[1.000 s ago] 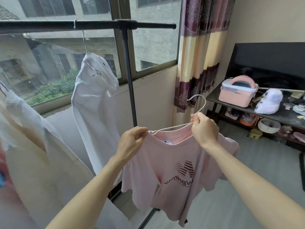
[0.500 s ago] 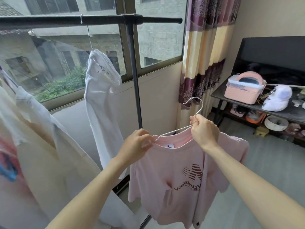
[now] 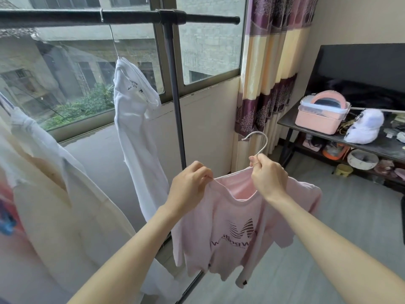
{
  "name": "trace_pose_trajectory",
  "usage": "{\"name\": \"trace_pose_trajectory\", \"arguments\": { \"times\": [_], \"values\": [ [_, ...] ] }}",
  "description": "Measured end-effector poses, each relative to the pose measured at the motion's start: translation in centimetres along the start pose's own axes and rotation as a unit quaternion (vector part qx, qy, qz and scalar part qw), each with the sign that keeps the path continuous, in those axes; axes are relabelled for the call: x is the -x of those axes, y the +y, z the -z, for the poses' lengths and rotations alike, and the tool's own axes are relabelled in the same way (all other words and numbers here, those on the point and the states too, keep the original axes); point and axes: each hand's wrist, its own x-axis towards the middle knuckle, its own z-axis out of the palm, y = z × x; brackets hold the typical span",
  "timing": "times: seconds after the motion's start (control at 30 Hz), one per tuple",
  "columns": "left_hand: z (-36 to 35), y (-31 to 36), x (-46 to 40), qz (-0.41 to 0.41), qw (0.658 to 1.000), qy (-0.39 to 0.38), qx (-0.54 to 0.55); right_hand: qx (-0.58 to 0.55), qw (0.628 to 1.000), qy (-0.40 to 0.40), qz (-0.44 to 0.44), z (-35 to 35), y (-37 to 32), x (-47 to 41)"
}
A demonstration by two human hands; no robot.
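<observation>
A pink T-shirt [image 3: 232,233] with a dark logo hangs on a thin white wire hanger [image 3: 259,139], held in mid-air below the black rail [image 3: 122,16] of a clothes rack. My right hand [image 3: 268,174] grips the hanger at the base of its hook. My left hand [image 3: 189,183] pinches the shirt's left shoulder at the collar over the hanger arm. The hanger's hook is free, well below and right of the rail's end.
A white shirt [image 3: 135,128] hangs on the rail left of the rack's upright post [image 3: 175,110]. More pale garments [image 3: 43,194] hang at far left. A striped curtain [image 3: 269,69] and a dark shelf [image 3: 372,145] with a pink box [image 3: 317,121] stand at right.
The view has shifted left, so the rail and shirts sit further right. My left hand has pulled the collar further out along the hanger arm. The shirt now hangs flatter.
</observation>
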Motion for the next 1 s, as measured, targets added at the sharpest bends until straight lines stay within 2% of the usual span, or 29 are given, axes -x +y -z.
{"name": "trace_pose_trajectory", "arguments": {
  "times": [0.1, 0.2, 0.27, 0.33, 0.4, 0.47, 0.53, 0.57, 0.63, 0.67, 0.8, 0.9, 1.0],
  "values": [
    [-0.7, -0.2, 0.8, 0.047, 0.996, -0.054, 0.045, -0.020, 1.000, -0.001, -0.007, -0.3, -0.6, -0.1],
    [-0.8, -0.4, 0.8, 0.135, 0.987, -0.082, 0.027, -0.036, 0.999, -0.003, 0.001, -0.6, -1.4, 0.0],
    [-0.8, -0.5, 0.3, 0.136, 0.984, -0.113, -0.013, -0.052, 0.998, -0.011, 0.015, -1.0, -1.8, 0.1],
    [-0.7, -0.7, 0.1, 0.141, 0.983, -0.116, -0.018, -0.117, 0.993, -0.013, 0.030, -1.2, -2.0, 0.1],
    [-0.5, -0.9, 0.1, 0.167, 0.982, -0.090, -0.008, -0.210, 0.976, 0.030, 0.055, -1.0, -2.0, 0.1],
    [-0.4, -1.3, 0.2, 0.185, 0.981, -0.055, -0.003, -0.223, 0.966, 0.112, 0.066, -0.4, -1.0, -0.2],
    [-0.2, -1.6, 0.0, 0.193, 0.981, -0.029, -0.001, -0.199, 0.968, 0.155, 0.003, -0.1, 0.9, -0.5],
    [0.0, -1.9, -0.2, 0.193, 0.981, -0.016, -0.005, -0.182, 0.970, 0.151, -0.054, -0.2, 2.0, -0.6],
    [0.2, -2.0, -0.8, 0.198, 0.980, 0.004, -0.007, -0.143, 0.973, 0.098, -0.155, -0.3, 4.3, -0.3],
    [0.5, -2.0, -1.0, 0.203, 0.979, 0.011, -0.011, -0.135, 0.972, 0.066, -0.179, -0.6, 5.0, -0.1],
    [0.8, -1.9, -1.9, 0.205, 0.978, 0.031, -0.005, -0.171, 0.956, 0.037, -0.236, -0.9, 6.7, -2.0],
    [1.2, -2.2, -2.3, 0.232, 0.971, 0.051, -0.012, -0.141, 0.948, 0.008, -0.285, -1.1, 7.7, -3.4],
    [1.6, -2.3, -2.4, 0.230, 0.970, 0.073, -0.032, -0.123, 0.952, 0.049, -0.274, -0.7, 8.1, -4.0]
  ]
}}
